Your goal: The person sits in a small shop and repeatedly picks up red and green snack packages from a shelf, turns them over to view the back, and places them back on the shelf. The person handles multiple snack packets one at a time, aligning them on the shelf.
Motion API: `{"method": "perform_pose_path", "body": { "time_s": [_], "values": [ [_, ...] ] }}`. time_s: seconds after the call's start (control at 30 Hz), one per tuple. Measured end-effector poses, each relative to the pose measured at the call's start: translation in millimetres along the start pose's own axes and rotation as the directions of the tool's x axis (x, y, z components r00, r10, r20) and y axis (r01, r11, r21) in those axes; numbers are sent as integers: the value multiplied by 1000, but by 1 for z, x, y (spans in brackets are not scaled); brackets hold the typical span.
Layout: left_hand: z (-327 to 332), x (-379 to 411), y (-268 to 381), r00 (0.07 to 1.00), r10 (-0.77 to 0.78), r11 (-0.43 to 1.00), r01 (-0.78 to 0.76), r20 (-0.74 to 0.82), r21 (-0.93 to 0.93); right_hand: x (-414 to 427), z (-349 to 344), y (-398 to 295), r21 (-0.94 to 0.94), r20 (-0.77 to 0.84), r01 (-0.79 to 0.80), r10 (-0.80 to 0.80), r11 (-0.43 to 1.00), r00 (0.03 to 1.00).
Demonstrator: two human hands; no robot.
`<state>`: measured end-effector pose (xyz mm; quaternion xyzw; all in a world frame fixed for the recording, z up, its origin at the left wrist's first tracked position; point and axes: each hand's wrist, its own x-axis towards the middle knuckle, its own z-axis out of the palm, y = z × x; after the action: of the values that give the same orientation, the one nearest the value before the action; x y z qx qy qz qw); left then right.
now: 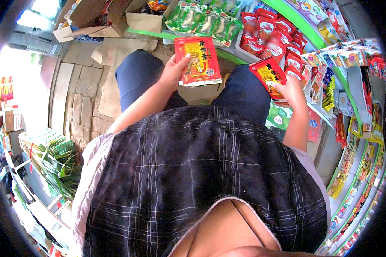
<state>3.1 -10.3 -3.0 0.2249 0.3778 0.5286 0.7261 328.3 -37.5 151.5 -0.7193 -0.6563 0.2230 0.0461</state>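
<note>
My left hand grips a flat red and yellow snack packet by its left edge, thumb on the front. The packet bears printed writing and a cartoon figure, and its silvery lower edge hints at more packets behind it. In my right hand are matching red and yellow snack packets, tilted, with further edges showing below the front one. Both hands are above my knees, apart from each other. Close beyond the right hand lie red snack bags in a white tray on the shelf.
Green and clear snack packs fill the shelf ahead, edged by a green strip. Open cardboard boxes stand at upper left. Flattened cardboard covers the floor. Leafy green bundles sit at left; stocked shelves curve along the right.
</note>
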Motion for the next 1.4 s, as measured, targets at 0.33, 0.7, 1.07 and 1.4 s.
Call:
{"method": "perform_pose_path", "body": {
  "time_s": [0.33, 0.7, 1.07, 1.4],
  "values": [
    [-6, 3, 2, 999, -7, 991, 12, -38, 135, 16, -3, 29, 837, -356, 312, 16, 449, 934],
    [0, -2, 3, 999, -34, 998, 36, -33, 54, 35, 60, 71, 919, -388, 395, 140, -24, 911],
    [-1, 1, 2, 999, -46, 997, 47, -19, 61, 39, 74, 67, 933, -361, 358, 160, 43, 919],
    [1, -3, 4, 999, -38, 996, 39, -14, 76, 21, -6, 56, 369, -298, 136, -22, 919, 954]
  ]
}}
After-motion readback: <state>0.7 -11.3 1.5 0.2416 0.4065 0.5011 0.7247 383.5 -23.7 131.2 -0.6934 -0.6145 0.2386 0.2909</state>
